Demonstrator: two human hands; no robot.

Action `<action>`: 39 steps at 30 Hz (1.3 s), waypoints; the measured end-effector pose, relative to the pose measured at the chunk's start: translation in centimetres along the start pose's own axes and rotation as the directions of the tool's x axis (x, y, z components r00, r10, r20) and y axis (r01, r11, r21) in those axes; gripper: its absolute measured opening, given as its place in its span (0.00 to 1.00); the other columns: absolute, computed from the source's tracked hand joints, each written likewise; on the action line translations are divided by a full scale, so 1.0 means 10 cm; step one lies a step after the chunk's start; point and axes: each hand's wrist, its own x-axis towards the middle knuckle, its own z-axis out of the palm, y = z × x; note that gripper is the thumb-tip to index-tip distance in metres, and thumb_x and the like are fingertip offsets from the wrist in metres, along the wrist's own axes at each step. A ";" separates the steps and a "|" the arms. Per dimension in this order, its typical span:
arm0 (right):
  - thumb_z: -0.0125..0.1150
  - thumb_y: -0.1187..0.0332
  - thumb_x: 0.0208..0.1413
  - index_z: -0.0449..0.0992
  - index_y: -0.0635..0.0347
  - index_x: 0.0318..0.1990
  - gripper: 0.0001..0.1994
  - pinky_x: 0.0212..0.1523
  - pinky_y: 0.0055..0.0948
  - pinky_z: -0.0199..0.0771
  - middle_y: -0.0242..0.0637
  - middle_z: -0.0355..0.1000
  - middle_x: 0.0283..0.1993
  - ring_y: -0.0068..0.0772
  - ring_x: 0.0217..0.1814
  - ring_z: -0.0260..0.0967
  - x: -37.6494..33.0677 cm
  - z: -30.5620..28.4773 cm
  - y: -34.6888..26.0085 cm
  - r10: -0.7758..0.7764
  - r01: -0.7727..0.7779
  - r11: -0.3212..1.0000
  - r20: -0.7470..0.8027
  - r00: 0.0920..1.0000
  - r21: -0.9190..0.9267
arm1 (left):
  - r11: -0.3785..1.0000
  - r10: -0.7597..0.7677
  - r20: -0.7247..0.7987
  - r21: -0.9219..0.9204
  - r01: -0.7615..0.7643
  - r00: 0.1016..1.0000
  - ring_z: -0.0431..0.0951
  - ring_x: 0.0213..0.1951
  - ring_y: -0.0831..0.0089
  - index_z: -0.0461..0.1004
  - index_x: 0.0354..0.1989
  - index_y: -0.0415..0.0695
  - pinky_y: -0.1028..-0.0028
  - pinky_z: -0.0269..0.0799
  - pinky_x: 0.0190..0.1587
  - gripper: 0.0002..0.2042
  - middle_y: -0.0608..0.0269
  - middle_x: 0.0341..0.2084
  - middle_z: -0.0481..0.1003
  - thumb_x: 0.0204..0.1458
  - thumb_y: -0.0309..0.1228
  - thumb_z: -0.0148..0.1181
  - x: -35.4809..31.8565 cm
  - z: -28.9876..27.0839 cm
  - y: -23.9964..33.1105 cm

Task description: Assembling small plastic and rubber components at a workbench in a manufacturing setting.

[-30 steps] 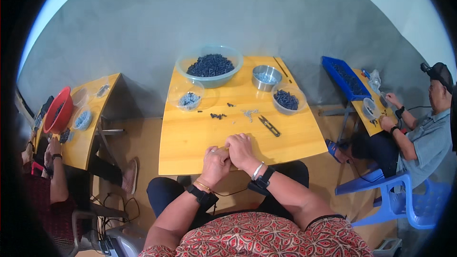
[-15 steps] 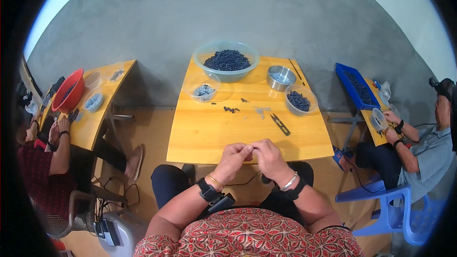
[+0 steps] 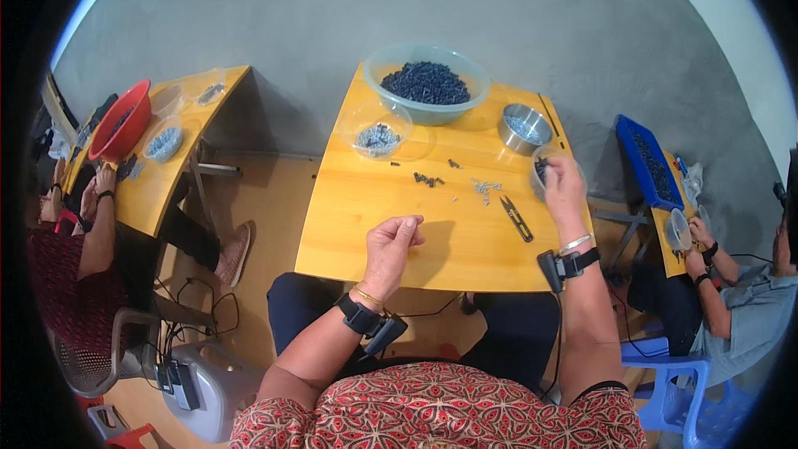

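1. Hands apart: left of the black snips (image 3: 516,219), the left hand (image 3: 391,248) curls closed, contents hidden.
2. Right of the snips, the right hand (image 3: 565,189), grip unclear, is over a clear tub (image 3: 538,188) of dark pieces (image 3: 541,170), seemingly set for easy reach.

A small workshop with a plain grey wall (image 3: 332,8).
Three yellow desks (image 3: 349,208) stand apart, with people (image 3: 744,308) seated at them, busy with their hands. On the middle desk, a wide basin (image 3: 440,115) holds a heap of small dark parts (image 3: 426,83); a steel bowl (image 3: 519,143) of pale parts and a pair of snips (image 3: 516,219) share the top. The left desk carries a red bowl (image 3: 119,146), the right one a blue tray (image 3: 667,202) of dark parts. A blue plastic chair (image 3: 665,370) serves as seating.
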 end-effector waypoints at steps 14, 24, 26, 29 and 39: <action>0.53 0.75 0.48 0.69 0.61 0.37 0.08 0.41 0.40 0.67 0.51 0.69 0.35 0.53 0.41 0.66 0.17 1.27 -0.31 -0.027 0.118 0.984 0.549 0.835 -0.131 | 1.000 -0.031 0.179 0.005 0.030 0.983 0.72 0.31 0.81 0.74 0.39 0.37 0.80 0.69 0.38 0.08 0.67 0.26 0.73 0.54 0.27 0.53 -0.04 -0.25 -0.09; 0.53 0.76 0.46 0.67 0.62 0.33 0.06 0.40 0.40 0.65 0.48 0.67 0.34 0.52 0.39 0.64 0.07 1.24 -0.25 -0.065 0.234 0.955 0.644 0.762 -0.181 | 0.999 -0.040 0.204 0.018 0.037 0.978 0.73 0.32 0.77 0.73 0.39 0.37 0.78 0.69 0.39 0.08 0.65 0.26 0.73 0.55 0.26 0.51 -0.02 -0.27 -0.08; 0.53 0.76 0.46 0.67 0.63 0.32 0.05 0.40 0.39 0.65 0.48 0.67 0.33 0.51 0.39 0.64 0.04 1.13 -0.31 -0.144 0.264 0.957 0.593 0.793 -0.120 | 0.999 -0.049 0.202 0.024 0.045 0.978 0.73 0.32 0.77 0.73 0.39 0.36 0.78 0.69 0.39 0.08 0.65 0.26 0.73 0.55 0.26 0.51 -0.01 -0.26 -0.07; 0.52 0.76 0.46 0.68 0.63 0.31 0.04 0.41 0.39 0.65 0.47 0.67 0.32 0.50 0.40 0.63 -0.02 0.99 -0.46 -0.147 0.192 0.981 0.690 0.709 0.012 | 0.998 -0.057 0.188 0.038 0.051 0.980 0.73 0.32 0.76 0.73 0.39 0.36 0.78 0.70 0.39 0.08 0.65 0.26 0.73 0.55 0.25 0.51 0.00 -0.26 -0.06; 0.51 0.75 0.48 0.65 0.63 0.27 0.02 0.36 0.42 0.65 0.50 0.67 0.28 0.54 0.35 0.65 -0.20 1.05 -0.47 -0.175 0.284 0.958 0.720 0.672 -0.032 | 0.997 -0.049 0.185 0.067 0.037 0.982 0.73 0.32 0.79 0.74 0.39 0.38 0.78 0.69 0.40 0.08 0.67 0.25 0.73 0.55 0.26 0.51 0.00 -0.27 -0.09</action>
